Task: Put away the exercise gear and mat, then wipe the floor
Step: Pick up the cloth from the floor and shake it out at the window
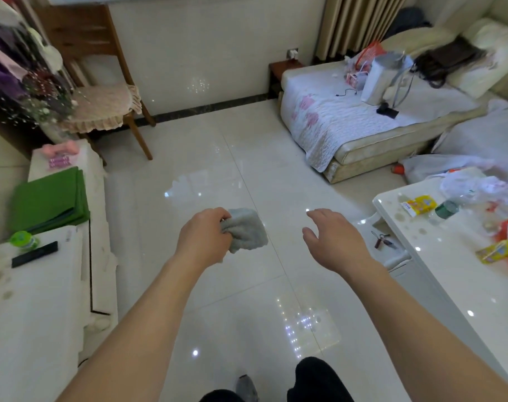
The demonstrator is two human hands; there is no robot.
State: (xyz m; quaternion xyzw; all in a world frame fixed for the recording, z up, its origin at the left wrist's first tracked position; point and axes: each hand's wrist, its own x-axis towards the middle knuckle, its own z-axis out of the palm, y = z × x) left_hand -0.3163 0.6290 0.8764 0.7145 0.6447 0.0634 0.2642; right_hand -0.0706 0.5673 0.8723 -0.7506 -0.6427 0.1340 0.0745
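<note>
Left hand grips a bunched grey cloth above the glossy tiled floor — the cloth protrudes to the right of the fingers. Right hand hovers beside it — fingers relaxed, holding nothing. Folded green mat lies on the white cabinet at left.

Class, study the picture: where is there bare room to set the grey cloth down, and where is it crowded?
Widest free patch for the grey cloth: the tiled floor between the white cabinet, the chair, the sofa and the white table. The cabinet's near top is also bare. Crowded: the table's far end, with packets.
</note>
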